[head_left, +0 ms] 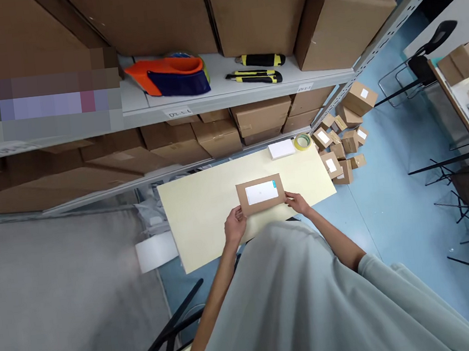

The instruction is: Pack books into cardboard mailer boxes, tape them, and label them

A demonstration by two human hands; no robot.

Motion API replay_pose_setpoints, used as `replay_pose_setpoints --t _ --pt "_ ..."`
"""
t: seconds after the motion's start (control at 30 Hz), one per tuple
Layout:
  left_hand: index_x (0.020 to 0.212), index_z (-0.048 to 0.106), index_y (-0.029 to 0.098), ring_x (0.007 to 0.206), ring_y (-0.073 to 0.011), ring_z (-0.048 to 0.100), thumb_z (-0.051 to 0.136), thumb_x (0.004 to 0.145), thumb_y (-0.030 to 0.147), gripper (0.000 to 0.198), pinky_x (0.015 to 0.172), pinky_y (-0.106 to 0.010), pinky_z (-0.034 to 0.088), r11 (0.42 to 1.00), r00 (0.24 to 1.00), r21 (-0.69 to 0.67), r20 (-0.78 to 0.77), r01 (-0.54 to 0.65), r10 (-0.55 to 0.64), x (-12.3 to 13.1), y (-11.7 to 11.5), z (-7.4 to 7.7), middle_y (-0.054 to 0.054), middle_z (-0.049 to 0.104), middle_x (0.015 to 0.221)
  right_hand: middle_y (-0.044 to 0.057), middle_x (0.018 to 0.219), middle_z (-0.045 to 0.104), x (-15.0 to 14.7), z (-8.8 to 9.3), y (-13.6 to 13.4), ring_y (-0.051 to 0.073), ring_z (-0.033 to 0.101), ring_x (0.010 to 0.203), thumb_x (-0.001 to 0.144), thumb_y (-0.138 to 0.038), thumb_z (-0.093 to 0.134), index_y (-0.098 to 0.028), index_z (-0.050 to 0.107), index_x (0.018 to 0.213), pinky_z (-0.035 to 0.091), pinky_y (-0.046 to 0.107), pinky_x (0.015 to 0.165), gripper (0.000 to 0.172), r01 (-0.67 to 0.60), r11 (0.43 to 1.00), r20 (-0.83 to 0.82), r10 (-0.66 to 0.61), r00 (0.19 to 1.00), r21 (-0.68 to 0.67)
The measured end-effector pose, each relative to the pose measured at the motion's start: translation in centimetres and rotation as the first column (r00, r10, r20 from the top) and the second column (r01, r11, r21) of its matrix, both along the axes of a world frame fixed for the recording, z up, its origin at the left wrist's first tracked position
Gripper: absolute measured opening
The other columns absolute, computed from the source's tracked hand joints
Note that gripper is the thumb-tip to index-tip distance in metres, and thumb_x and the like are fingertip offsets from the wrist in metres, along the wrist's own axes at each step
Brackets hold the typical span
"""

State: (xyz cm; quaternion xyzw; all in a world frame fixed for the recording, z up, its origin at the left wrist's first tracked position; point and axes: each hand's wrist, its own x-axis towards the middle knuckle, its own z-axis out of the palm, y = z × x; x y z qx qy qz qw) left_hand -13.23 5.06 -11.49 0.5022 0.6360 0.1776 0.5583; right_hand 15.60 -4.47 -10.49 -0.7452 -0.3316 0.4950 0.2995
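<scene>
A small brown cardboard box with a white label on top rests on the pale yellow table. My left hand grips its near left corner, fingers curled against the box. My right hand holds the near right corner, fingers pressed on its edge. Both hands grasp the same box from the side closest to me.
A white pad and a tape roll lie at the table's far edge. Several small labelled boxes are piled on the blue floor to the right. Shelves with large cartons stand behind; box cutters and an orange tape dispenser lie on one shelf.
</scene>
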Motion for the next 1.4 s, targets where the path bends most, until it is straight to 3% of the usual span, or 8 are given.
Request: replay_pose_setpoints --t 0.13,0.27,0.47,0.67,0.83,0.97,1.1,1.4 --pt "0.128 0.068 0.02 0.102 -0.0232 0.081 0.071 0.081 0.008 0.048 0.099 -0.042 0.065 0.999 0.999 0.004 -0.033 0.039 -0.038 -0.4 -0.7 0.1 -0.011 0.081 0.122 0.001 0.112 0.084 -1.1 0.4 -2.2 0.023 0.076 0.084 0.09 -0.049 0.072 -0.025 0.079 0.134 0.066 0.046 0.091 0.051 0.106 0.992 -0.057 -0.102 0.993 0.075" --pt "0.136 0.068 0.019 0.103 -0.0235 0.08 0.074 0.08 0.009 0.058 0.097 -0.041 0.066 0.995 0.996 0.045 -0.03 0.088 -0.087 -0.8 -1.5 0.3 -0.012 0.077 0.127 0.007 0.123 0.083 -2.0 0.6 -4.1 0.027 0.078 0.099 0.083 -0.053 0.078 -0.023 0.085 0.122 0.062 0.05 0.104 0.05 0.234 0.956 -0.042 -0.23 0.972 0.177" --pt "0.131 0.076 0.021 0.106 -0.023 0.079 0.073 0.083 0.02 0.047 0.104 -0.043 0.065 0.978 0.989 0.175 0.073 0.117 -0.131 -1.5 -1.5 1.3 -0.009 0.076 0.126 0.011 0.118 0.081 -3.3 1.2 -5.4 0.026 0.077 0.098 0.078 -0.064 0.081 -0.023 0.087 0.111 0.066 0.047 0.097 0.053 0.376 0.899 -0.005 -0.385 0.923 0.225" --pt "0.123 0.08 0.022 0.107 -0.025 0.08 0.073 0.087 0.032 0.038 0.108 -0.047 0.064 0.976 0.973 0.167 0.162 0.138 -0.166 -0.2 -1.3 3.2 -0.009 0.078 0.133 0.013 0.122 0.079 -3.2 4.0 -7.1 0.027 0.076 0.102 0.083 -0.064 0.079 -0.022 0.087 0.114 0.068 0.045 0.092 0.052 0.452 0.853 0.046 -0.479 0.877 0.26" --pt "0.131 0.077 0.022 0.114 -0.0265 0.078 0.072 0.092 0.041 0.044 0.109 -0.047 0.063 0.949 0.938 0.176 0.185 0.262 -0.294 2.9 -1.1 5.0 -0.011 0.076 0.136 0.013 0.121 0.078 -1.6 6.4 -9.1 0.029 0.076 0.107 0.085 -0.063 0.079 -0.022 0.086 0.122 0.069 0.044 0.091 0.055 0.542 0.793 0.061 -0.578 0.814 0.278" --pt "0.138 0.075 0.024 0.121 -0.027 0.075 0.069 0.097 0.05 0.049 0.108 -0.045 0.064 0.896 0.891 0.231 0.171 0.379 -0.421 6.6 -0.7 7.0 -0.011 0.072 0.139 0.012 0.12 0.079 1.2 7.2 -11.0 0.029 0.073 0.114 0.088 -0.065 0.078 -0.024 0.086 0.122 0.067 0.041 0.091 0.054 0.581 0.769 0.06 -0.615 0.786 0.267" --pt "0.142 0.073 0.026 0.124 -0.0267 0.073 0.065 0.1 0.056 0.052 0.105 -0.043 0.065 0.836 0.851 0.288 0.113 0.466 -0.513 12.3 -0.4 8.6 -0.011 0.07 0.137 0.011 0.114 0.08 6.0 6.8 -12.5 0.027 0.072 0.105 0.089 -0.065 0.075 -0.024 0.087 0.119 0.065 0.042 0.092 0.052 0.598 0.766 0.051 -0.624 0.78 0.233" --pt "0.143 0.072 0.027 0.119 -0.026 0.072 0.059 0.1 0.046 0.049 0.096 -0.038 0.066 0.753 0.792 0.287 -0.035 0.592 -0.61 31.0 -0.5 8.5 -0.01 0.07 0.14 0.011 0.121 0.073 21.6 4.8 -14.5 0.02 0.07 0.084 0.094 -0.065 0.069 -0.025 0.08 0.137 0.066 0.035 0.074 0.059 0.654 0.715 -0.023 -0.67 0.742 0.249"
